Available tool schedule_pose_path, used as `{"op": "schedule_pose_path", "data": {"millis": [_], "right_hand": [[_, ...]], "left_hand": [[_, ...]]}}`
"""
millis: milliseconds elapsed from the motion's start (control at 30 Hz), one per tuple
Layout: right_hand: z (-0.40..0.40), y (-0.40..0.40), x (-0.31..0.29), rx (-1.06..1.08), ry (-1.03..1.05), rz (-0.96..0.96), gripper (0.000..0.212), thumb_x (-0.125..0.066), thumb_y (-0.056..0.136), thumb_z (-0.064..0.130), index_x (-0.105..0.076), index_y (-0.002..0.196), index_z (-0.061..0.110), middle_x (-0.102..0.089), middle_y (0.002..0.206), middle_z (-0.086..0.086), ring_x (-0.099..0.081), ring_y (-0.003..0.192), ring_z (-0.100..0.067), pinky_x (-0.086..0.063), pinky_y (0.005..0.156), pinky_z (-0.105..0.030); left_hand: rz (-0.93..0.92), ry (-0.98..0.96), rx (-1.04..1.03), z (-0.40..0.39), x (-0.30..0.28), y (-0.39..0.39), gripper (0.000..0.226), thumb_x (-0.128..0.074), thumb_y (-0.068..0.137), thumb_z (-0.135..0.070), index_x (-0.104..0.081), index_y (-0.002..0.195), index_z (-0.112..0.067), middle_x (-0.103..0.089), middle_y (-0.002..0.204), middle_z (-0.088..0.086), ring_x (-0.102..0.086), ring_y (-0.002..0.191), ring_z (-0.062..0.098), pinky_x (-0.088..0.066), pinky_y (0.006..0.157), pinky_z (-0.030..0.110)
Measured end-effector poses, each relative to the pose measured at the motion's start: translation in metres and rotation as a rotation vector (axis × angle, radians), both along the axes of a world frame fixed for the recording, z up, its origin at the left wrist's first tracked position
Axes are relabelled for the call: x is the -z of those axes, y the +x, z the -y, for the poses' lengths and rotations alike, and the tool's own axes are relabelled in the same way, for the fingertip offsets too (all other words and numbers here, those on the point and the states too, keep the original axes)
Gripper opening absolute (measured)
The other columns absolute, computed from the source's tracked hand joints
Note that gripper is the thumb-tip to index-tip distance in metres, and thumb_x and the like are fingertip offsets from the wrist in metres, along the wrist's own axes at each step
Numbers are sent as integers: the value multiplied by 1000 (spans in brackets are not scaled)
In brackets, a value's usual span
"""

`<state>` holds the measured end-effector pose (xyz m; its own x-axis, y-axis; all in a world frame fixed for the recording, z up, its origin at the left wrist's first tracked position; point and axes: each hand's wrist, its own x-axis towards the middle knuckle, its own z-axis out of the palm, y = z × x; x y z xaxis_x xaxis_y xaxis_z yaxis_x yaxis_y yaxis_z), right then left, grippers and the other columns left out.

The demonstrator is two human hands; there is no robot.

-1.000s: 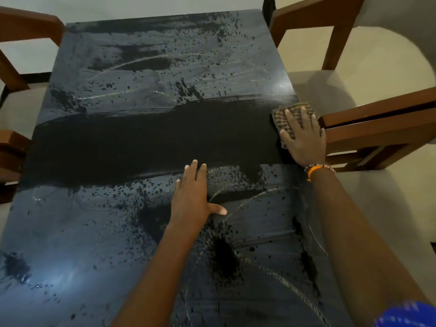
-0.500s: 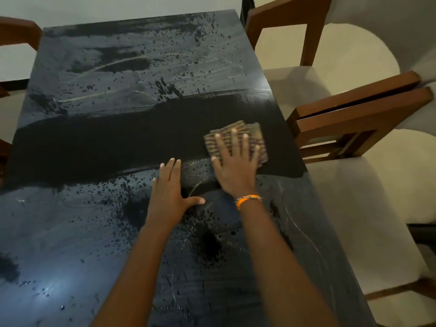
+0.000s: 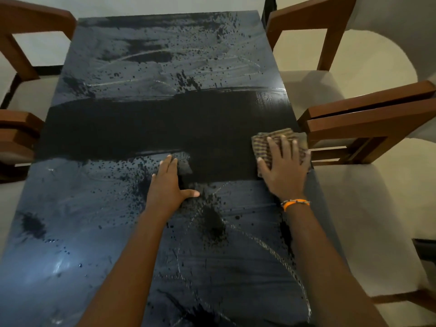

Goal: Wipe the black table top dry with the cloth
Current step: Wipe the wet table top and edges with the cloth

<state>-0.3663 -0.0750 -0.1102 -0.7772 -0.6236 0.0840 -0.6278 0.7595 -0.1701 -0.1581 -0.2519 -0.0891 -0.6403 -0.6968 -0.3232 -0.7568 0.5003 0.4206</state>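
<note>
The cloth (image 3: 278, 147) was pressed flat under the spread fingers of the right hand (image 3: 284, 171) at the table (image 3: 141, 119) edge; the left hand (image 3: 168, 185) was laid open, holding nothing.

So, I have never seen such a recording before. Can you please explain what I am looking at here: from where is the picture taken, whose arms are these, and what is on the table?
There is no machine here. A person wears a camera on the head, and it looks forward and down, so you see that person's own two bare arms.

The black table top is wet: the pale, shiny, speckled areas are a film of water. The matte dark band across the middle is the part already wiped.

The right hand, with an orange bracelet at the wrist, presses a checked cloth flat at the table's right edge. The left hand rests flat on the table and holds nothing.

Wooden chairs stand on both sides.
</note>
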Motion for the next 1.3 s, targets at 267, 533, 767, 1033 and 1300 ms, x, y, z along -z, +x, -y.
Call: {"op": "schedule_pose_path", "data": {"millis": [267,533,767,1033,1300], "right_hand": [[41,22,1,-69,49,31,65,-39,93,51,-14,149,30,-7,159,-7,-6,146,-32,-1,115,-53],[179,149,0,-215,-25,76,63,-40,92,49,-18,148,31,-9,159,-6,-7,146,-32,1,115,-53],[307,281,4,-419,-31,97,64,-39,91,48,-18,149,29,-10,159,-8,-7,145,-32,0,115,-54],[398,309,8,-680,19,29,64,-43,89,51,-23,147,34,-17,158,-3,-14,145,-28,-7,115,-51],[417,308,4,-635,60,83,64,-42,92,50,-18,148,32,-10,159,-3,-8,146,-28,0,115,-53]], "left_hand": [[-64,-17,52,4,-1,10,96,-67,77,-48,-14,148,-12,-7,158,3,-6,145,20,-14,116,43],[-204,-76,-60,68,-8,101,65,-52,93,-24,-18,147,-12,-12,157,3,-5,145,20,-3,116,39],[-211,-140,-291,142,-2,230,61,-50,92,-14,-21,146,-10,-16,156,6,-8,145,23,-7,117,40],[-318,-14,-388,171,12,287,51,-44,95,-12,-28,144,-6,-26,153,8,-19,142,20,-9,118,34],[-501,87,-466,156,16,303,50,-40,95,-4,-29,143,-10,-37,146,9,-33,135,19,-21,115,31]]}}
